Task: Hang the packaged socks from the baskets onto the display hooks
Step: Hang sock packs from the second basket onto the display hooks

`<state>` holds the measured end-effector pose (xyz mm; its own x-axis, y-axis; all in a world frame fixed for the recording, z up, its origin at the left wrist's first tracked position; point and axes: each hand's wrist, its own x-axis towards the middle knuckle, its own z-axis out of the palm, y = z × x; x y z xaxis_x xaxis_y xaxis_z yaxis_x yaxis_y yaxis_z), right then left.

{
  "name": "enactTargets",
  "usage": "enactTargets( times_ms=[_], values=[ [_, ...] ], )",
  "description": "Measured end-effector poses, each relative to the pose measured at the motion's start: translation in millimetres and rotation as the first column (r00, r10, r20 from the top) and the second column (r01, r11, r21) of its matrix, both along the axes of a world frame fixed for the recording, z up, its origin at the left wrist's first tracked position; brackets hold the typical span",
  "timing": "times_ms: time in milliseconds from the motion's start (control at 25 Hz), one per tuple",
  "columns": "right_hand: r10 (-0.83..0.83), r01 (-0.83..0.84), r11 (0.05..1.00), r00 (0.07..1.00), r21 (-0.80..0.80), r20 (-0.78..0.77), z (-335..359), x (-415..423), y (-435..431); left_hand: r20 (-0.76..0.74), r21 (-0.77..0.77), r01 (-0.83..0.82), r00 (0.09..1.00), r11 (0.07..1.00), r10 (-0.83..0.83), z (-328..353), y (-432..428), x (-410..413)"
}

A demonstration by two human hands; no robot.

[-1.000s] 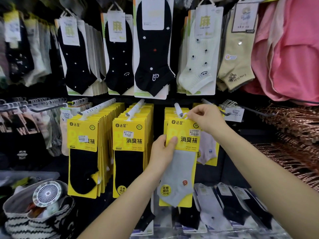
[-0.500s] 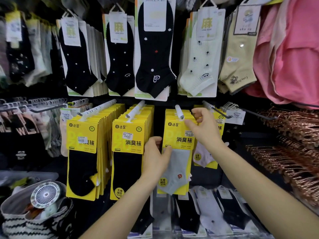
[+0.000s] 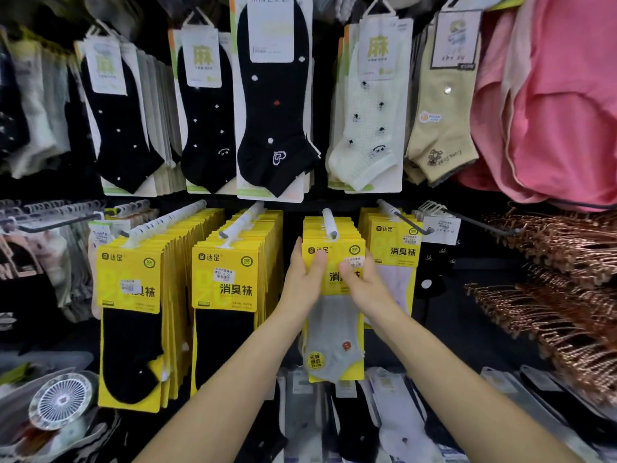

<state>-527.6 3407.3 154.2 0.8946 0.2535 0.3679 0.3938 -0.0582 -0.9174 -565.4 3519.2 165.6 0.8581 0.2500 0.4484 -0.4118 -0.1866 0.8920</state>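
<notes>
Both hands on one pack (image 3: 334,332), a yellow card with a grey sock, at the front of the third hook (image 3: 329,223) in the yellow row. Left hand (image 3: 302,285) grips the card's left edge, thumb across the front and fingers wrapped behind. Right hand (image 3: 365,285) grips the right edge the same way, thumb over the price label. So both are closed on the pack, neither free. The pack's long axis is vertical, header up, sock toe down. It hangs square to me and lies flat against the stack (image 3: 312,225) of matching packs behind it. Key relation: the hook points out toward me and its white tip sits just above the middle of the header's top edge. I can't tell whether the header hole is already threaded or only lined up. Hands sit level with each other on the header and equally near the hook, forearms converging from below. My call: seat the pack by pushing straight back along the hook, keeping the card flat, then release. More loose packs (image 3: 394,412) lie below.
</notes>
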Motion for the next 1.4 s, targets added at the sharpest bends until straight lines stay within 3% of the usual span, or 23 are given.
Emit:
enactTargets(
  times_ms=[440, 600, 880, 1040, 1200, 1400],
  values=[
    [-0.058, 0.061, 0.997, 0.997, 0.050, -0.060, 7.4, 46.5, 12.9, -0.042, -0.086, 0.000, 0.999, 0.996, -0.004, 10.0, 11.9, 46.2],
    [-0.037, 0.036, 0.999, 0.999, -0.027, -0.035, 15.8, 55.0, 10.2, -0.061, -0.156, 0.027, 0.997, 0.987, -0.037, 12.4, 14.2, 54.9],
    [-0.007, 0.001, 0.997, 0.997, -0.074, -0.082, 15.1, 21.9, -11.4, -0.166, -0.080, -0.005, 0.986, 0.997, -0.009, 8.3, 10.8, 23.7],
    [-0.051, 0.041, 0.996, 0.991, -0.075, -0.124, -36.2, -35.0, -35.5, -0.218, 0.014, -0.022, 0.976, 1.000, 0.024, -54.4, 6.9, -52.2],
    [-0.030, -0.016, 0.990, 0.950, -0.142, -0.310, -133.6, -107.3, -34.1, -0.400, 0.026, -0.002, 0.917, 1.000, 0.012, -155.9, 4.8, -139.4],
    [0.001, -0.216, 0.916, 0.844, -0.338, -0.537, -256.6, -174.9, -2.4, -0.606, -0.031, -0.315, 0.760, 0.948, 0.233, -256.4, 35.6, -207.9]
  ],
)
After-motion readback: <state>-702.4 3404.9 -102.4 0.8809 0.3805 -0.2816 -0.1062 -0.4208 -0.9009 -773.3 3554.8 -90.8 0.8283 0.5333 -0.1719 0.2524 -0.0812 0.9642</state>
